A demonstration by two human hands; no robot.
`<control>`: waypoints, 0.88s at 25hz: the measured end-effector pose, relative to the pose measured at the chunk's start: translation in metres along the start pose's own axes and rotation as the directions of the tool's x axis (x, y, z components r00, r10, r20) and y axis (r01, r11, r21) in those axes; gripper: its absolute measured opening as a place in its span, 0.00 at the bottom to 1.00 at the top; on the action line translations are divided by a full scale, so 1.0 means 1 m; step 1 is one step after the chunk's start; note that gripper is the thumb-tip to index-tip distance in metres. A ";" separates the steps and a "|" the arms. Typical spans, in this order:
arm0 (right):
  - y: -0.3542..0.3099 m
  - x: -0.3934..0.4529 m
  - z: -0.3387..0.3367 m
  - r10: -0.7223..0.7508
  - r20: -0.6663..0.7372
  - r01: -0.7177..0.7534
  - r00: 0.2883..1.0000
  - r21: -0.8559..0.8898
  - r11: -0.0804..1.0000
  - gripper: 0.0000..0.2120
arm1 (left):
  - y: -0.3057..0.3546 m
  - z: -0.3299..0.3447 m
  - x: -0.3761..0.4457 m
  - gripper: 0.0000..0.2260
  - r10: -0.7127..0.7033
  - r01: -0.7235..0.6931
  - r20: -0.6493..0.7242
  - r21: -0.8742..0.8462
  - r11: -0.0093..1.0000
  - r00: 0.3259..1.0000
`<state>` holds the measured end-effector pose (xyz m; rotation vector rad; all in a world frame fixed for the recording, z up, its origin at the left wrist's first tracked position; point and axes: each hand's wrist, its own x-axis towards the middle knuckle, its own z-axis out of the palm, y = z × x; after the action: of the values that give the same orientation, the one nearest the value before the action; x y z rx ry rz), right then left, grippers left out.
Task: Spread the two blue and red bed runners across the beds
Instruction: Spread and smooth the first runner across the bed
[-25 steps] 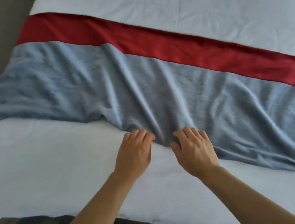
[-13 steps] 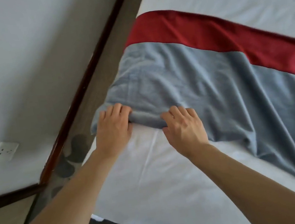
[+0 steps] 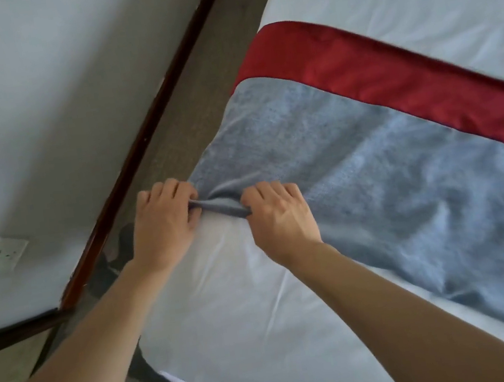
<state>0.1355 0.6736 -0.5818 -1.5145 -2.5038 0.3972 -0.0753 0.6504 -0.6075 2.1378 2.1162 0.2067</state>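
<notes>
Below, white bed [image 3: 262, 319] beside wall [image 3: 36, 91]

white-sheeted bed [image 3: 261, 312] fills the right of the view, its corner near the wall. across it lies the bed runner [image 3: 387, 171], blue with a red band on the far edge, rumpled and bunched at the near corner.

No readable text, label, brand, number or sign anywhere in view.
</notes>
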 end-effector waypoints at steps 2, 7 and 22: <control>0.013 -0.016 -0.005 -0.015 -0.063 0.015 0.998 -0.006 1.000 0.07 | 0.022 0.001 -0.013 0.08 -0.034 0.032 -0.038 -0.044 0.999 0.999; 0.062 -0.091 -0.012 -0.143 -0.009 0.140 0.990 -0.129 0.982 0.05 | 0.091 0.024 -0.040 0.05 0.133 -0.137 -0.032 -0.148 0.979 0.991; 0.082 -0.071 -0.013 0.090 -0.111 -0.107 0.990 -0.155 0.982 0.05 | 0.112 0.030 0.011 0.08 0.320 -0.317 -0.124 0.040 0.947 0.939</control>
<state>0.2413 0.6484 -0.5975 -1.6777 -2.4378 0.1287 0.0408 0.6601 -0.6166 2.5344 1.8232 0.3663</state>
